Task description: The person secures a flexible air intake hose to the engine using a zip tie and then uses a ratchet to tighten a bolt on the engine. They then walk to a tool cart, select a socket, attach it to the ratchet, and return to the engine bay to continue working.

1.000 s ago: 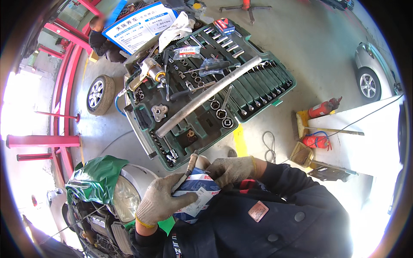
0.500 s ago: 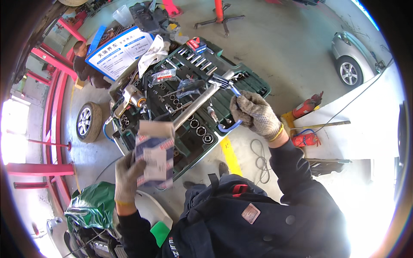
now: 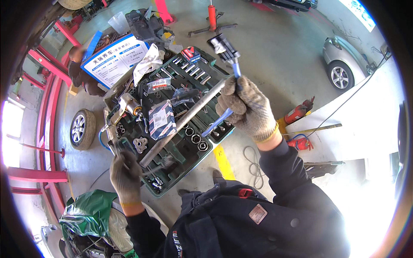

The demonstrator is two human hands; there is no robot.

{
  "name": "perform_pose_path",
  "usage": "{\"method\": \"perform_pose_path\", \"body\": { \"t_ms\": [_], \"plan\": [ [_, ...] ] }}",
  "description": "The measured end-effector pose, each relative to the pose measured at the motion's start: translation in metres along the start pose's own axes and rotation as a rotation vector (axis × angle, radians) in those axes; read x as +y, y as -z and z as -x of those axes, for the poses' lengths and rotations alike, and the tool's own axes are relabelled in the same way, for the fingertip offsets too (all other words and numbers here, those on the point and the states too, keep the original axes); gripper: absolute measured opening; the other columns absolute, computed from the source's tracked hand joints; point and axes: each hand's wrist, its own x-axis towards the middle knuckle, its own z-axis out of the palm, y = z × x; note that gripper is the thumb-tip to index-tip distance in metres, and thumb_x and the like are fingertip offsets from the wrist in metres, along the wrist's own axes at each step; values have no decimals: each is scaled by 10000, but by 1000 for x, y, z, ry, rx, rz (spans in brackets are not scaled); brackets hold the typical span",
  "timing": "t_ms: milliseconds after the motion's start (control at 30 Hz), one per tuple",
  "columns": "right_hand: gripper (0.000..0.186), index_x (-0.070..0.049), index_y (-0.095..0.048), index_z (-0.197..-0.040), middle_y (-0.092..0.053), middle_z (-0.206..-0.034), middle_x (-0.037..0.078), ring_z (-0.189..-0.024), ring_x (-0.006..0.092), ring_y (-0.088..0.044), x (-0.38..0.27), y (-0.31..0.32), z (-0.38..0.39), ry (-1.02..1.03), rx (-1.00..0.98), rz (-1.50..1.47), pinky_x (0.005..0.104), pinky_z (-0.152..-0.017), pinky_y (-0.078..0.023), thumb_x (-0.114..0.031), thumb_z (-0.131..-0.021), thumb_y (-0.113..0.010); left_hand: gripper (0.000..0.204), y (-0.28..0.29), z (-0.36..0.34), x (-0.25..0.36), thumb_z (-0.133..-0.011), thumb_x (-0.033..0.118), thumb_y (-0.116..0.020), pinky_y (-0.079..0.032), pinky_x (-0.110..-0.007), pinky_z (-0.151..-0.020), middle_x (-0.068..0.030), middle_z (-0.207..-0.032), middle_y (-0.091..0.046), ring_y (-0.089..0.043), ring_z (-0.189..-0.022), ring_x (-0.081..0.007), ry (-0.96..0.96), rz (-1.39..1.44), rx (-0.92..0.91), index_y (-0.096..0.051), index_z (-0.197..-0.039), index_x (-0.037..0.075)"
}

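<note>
A blue-handled tool (image 3: 227,69) is gripped and lifted by the right hand (image 3: 247,107) while the left hand (image 3: 124,172), fingers curled around a small tool, rests at the socket case's (image 3: 180,185) near edge; judged mid-selection, a fitting socket is called for next.

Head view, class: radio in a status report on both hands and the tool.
Right hand grip shut on blue-handled tool, raised. Left hand low at green socket case, grip unclear. Long metal bar lies across case.
</note>
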Motion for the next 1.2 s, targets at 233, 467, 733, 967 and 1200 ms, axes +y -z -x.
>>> {"method": "perform_pose_path", "body": {
  "t_ms": [233, 467, 733, 967, 1200],
  "plan": [
    [492, -122, -613, -1008, -570, -715, 39, -620, 199, -476, 17, -56, 38, -50, -187, 20, 413, -656, -390, -579, -1189, -591, 483, -61, 61, -60, -1211, 460, -560, -352, -261, -404, -200, -1035, -825, -484, -459, -100, 722, 49, -313, -711, -1401, 42],
    [469, 24, -751, -1159, -758, -937, 92, -755, 197, -696, 53, 7, 113, -620, 189, 302, 335, -726, -561, -443, -1162, -717, 513, -64, 68, -41, -1124, 274, -746, -437, -238, -550, -30, -892, -676, -622, -690, -89, 304, 85, -314, -643, -1552, 9],
    [575, 13, -694, -1010, -694, -875, 102, -815, 197, -676, 90, 26, 68, -204, 113, 1101, 368, -725, -539, -507, -1225, -574, 584, -75, 101, -19, -1046, 279, -780, -470, -271, -697, -47, -981, -704, -608, -796, -109, 49, -366, -388, -692, -1496, -82],
    [555, 20, -723, -939, -705, -769, 51, -734, 116, -628, 88, -20, 32, -489, -182, 786, 345, -687, -535, -453, -1211, -616, 600, -80, 121, -22, -1068, 321, -751, -430, -261, -620, -57, -951, -696, -585, -712, -105, 97, -527, -394, -695, -1468, -122],
    [463, -10, -636, -843, -601, -750, 34, -710, 94, -541, 102, -11, 57, -130, -233, 817, 340, -633, -461, -303, -1202, -637, 743, -69, 133, -23, -1024, 363, -819, -356, -274, -549, -29, -807, -638, -527, -604, -102, 348, -313, -378, -625, -1540, -135]
  ]
}}
